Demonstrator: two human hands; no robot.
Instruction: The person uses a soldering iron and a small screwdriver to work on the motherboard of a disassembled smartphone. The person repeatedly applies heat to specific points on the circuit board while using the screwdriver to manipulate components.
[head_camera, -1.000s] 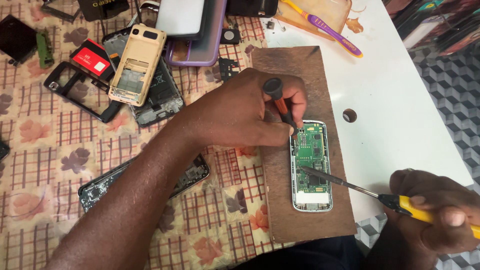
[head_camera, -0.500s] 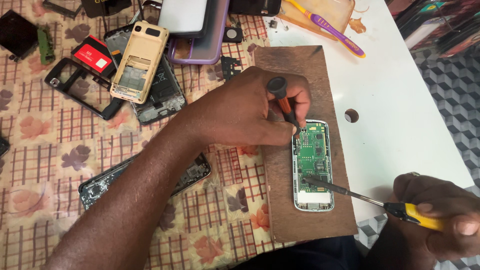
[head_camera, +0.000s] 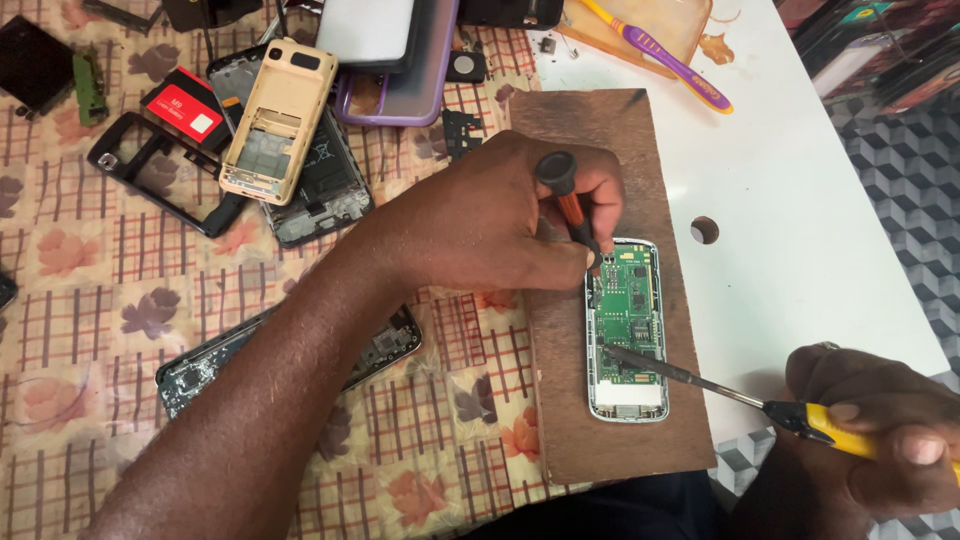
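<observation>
**On the brown board, two drivers at one open phone**

Over the phone's (head_camera: 627, 330) top left corner, the left hand (head_camera: 500, 225) pinches a short driver (head_camera: 570, 205) with an orange shaft and black cap, fingers curled close around it, tip down at the rim of the casing. The right hand (head_camera: 885, 425) is wrapped shut around the yellow handle of a long driver (head_camera: 700, 378), whose thin shaft slants up and left, its tip resting on the lower part of the green circuit board.

Compared with a second ago, the left hand and short driver stand almost as they did. The right hand sat lower and more out of view then; it now shows more fully, while the long tip stays at much the same spot on the circuit. I judge the work is steady at these two points, with only the grip shifting.

The phone lies face-open on the brown board (head_camera: 600, 140), near its right edge. The board straddles the checked cloth (head_camera: 80, 300) and the white table (head_camera: 820, 200). Right of it the table has a small hole (head_camera: 704, 230) and bare room; the near table edge runs just under the right hand. To the left, a beige shell (head_camera: 278, 120) and other phone parts crowd the cloth. A purple toothbrush (head_camera: 665, 58) lies at the far side
</observation>
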